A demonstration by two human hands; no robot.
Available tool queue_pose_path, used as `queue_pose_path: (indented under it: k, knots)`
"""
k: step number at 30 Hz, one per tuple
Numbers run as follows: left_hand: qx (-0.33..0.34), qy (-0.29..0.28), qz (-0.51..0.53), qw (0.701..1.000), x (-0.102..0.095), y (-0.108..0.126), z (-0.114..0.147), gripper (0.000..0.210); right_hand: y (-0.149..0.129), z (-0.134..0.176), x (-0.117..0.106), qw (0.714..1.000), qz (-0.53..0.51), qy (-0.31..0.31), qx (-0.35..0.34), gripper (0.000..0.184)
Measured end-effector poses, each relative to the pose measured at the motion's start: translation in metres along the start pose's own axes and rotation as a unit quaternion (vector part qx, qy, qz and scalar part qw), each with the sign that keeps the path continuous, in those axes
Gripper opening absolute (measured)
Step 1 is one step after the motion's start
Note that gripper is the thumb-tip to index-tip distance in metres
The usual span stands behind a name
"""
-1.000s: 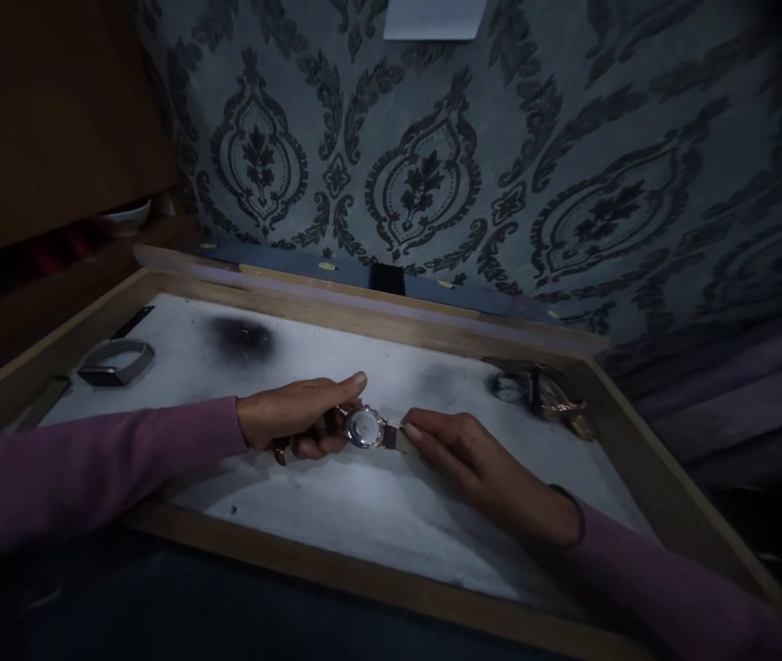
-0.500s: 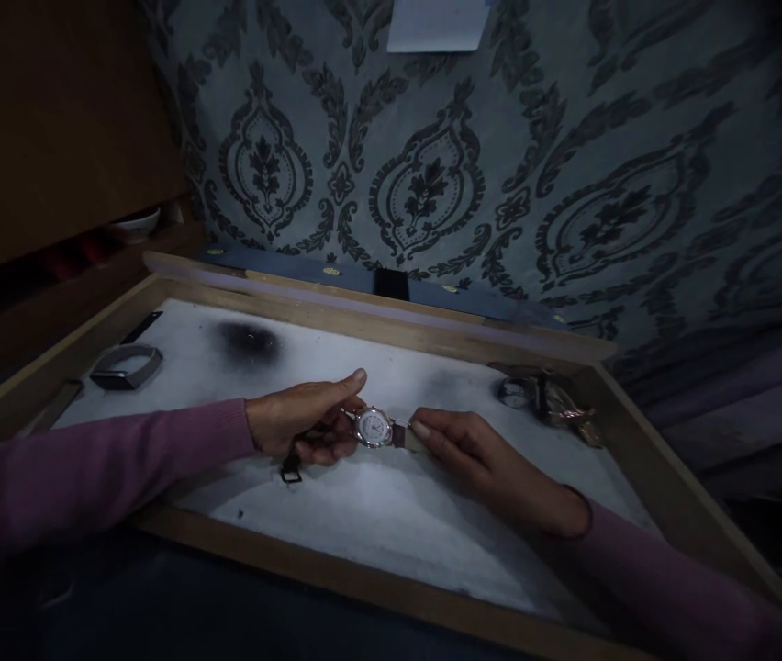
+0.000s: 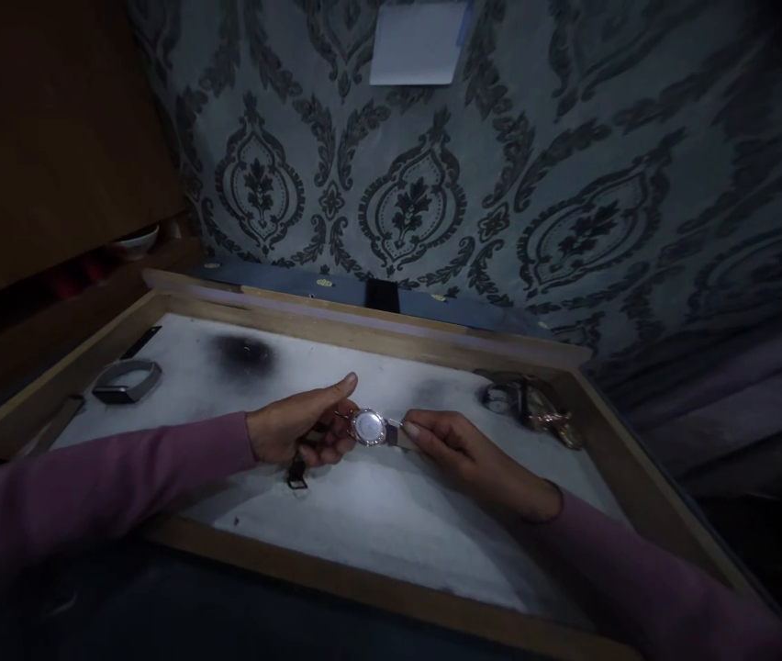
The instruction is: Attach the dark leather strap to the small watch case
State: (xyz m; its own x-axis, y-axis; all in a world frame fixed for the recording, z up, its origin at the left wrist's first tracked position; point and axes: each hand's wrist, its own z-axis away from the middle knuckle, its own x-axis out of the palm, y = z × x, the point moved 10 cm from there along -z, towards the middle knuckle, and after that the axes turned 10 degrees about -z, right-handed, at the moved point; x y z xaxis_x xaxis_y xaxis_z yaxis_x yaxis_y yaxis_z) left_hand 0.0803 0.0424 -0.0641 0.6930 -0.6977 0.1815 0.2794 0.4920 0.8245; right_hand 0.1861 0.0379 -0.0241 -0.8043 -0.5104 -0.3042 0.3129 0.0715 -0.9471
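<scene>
A wristwatch [image 3: 368,427] with a round pale dial and a dark strap is held over the white lining of a shallow wooden tray [image 3: 377,576]. My left hand [image 3: 301,430] grips the strap on the dial's left side, thumb stretched out above it; the strap's buckle end hangs down below my fingers. My right hand [image 3: 463,448] pinches the other strap end just right of the dial. Both arms wear purple sleeves.
A grey watch band [image 3: 127,380] and a dark strip [image 3: 141,341] lie at the tray's left. A small heap of watches [image 3: 530,404] sits at the far right corner. A dark smudge [image 3: 243,352] marks the lining. Patterned wallpaper stands behind, with a paper note [image 3: 417,42].
The buckle end of the strap has dropped lower under my left hand. Both hands stay on the watch, and the view has tilted slightly.
</scene>
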Motion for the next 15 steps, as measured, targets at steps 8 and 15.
queue_pose_path:
  k: [8, 15]
  knots:
    - [0.062, 0.006, -0.049, 0.997, 0.007, 0.009, -0.001, 0.032, 0.001, 0.001, 0.001, 1.000, -0.022, -0.007, -0.005, 0.048]
    - [0.115, 0.027, -0.027, 0.993, 0.006, 0.017, -0.004, 0.029, 0.000, 0.003, -0.005, 0.999, -0.042, 0.023, -0.008, 0.049]
